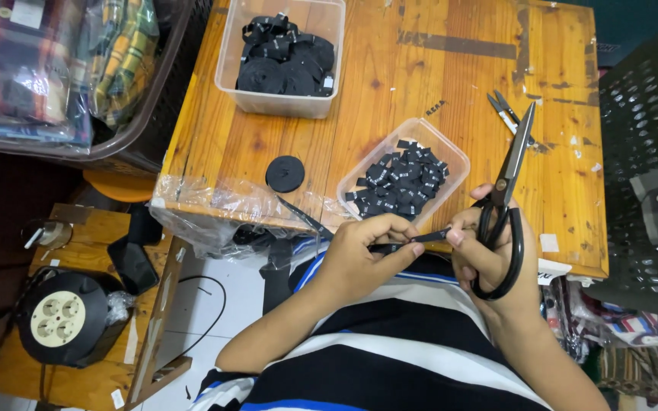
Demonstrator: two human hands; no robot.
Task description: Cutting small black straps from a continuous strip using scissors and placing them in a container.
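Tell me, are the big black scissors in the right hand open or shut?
Shut. The scissors in the right hand show both blades together as one narrow point, aimed up over the wooden table.

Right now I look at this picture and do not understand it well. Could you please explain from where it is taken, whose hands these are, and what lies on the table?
The one picture comes from a camera on a person's head, looking down at their own two bare hands. The left hand pinches a narrow black ribbon. The right hand has its grip through the handles of big black scissors, blades pointing up and away. On the wooden table lie a small clear tray of short black cut pieces, a bigger clear tub of black ribbon, a round black roll and small snips.
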